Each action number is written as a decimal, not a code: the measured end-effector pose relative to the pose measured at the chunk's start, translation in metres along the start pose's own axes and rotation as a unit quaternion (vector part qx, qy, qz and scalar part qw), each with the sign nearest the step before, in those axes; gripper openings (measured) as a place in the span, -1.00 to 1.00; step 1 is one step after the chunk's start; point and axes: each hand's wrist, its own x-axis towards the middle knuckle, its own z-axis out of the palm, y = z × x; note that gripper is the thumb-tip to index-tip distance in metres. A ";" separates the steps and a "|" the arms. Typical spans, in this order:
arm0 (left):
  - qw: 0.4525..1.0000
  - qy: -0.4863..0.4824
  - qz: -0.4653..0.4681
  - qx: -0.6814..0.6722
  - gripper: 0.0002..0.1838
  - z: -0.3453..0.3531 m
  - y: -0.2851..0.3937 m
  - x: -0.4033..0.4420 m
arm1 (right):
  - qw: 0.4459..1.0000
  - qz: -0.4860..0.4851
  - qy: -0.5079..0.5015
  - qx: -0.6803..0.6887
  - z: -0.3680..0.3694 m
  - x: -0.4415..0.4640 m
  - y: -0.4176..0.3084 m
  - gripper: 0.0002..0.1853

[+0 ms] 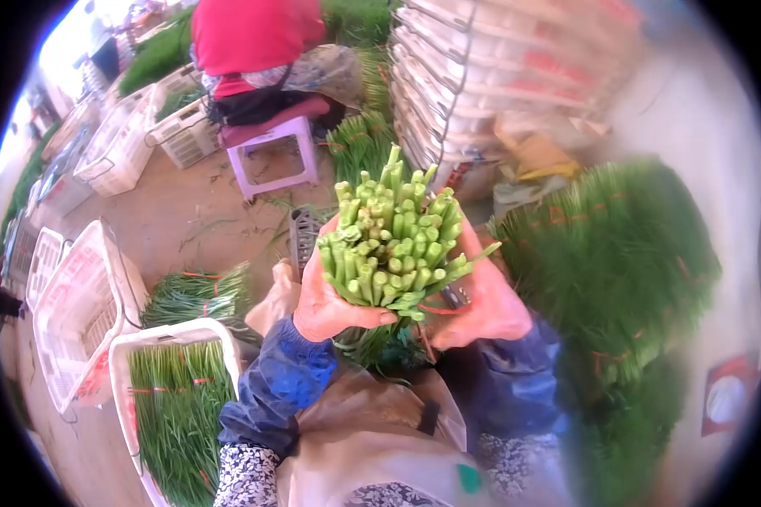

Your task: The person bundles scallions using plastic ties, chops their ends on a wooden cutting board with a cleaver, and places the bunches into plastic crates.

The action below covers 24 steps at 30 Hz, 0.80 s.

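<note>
Grip state?

Left hand (330, 306) clamped round one side of stalk bundle (393, 241), thumb across front. Right hand (492, 304) against the other; fingers part hidden, can't tell how closed. Bundle's above pale apron (355, 465), cut ends up. Two-sided support probably stops splaying.

Surroundings?

Crate (120, 372) at left, walls likely containing banded greens (182, 414). Greens pile (609, 253) right. Beyond: person (258, 38) on stool (271, 136).

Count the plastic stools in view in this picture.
1: a light purple stool, under the seated person in red, ahead of the green bunch held in both hands. Others may be hidden farther back.
</note>
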 end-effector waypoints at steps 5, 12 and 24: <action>0.999 0.001 -0.028 0.016 0.39 0.011 -0.004 -0.002 | 0.966 -0.070 0.158 0.192 0.039 0.011 0.012 0.55; 0.988 -0.069 0.014 0.134 0.28 0.033 0.062 0.044 | 0.967 -0.183 0.179 0.020 0.012 0.007 0.003 0.46; 0.814 -0.301 -0.209 0.451 0.00 -0.120 -0.140 0.075 | 0.733 0.283 0.201 -0.585 -0.066 -0.085 0.271 -0.35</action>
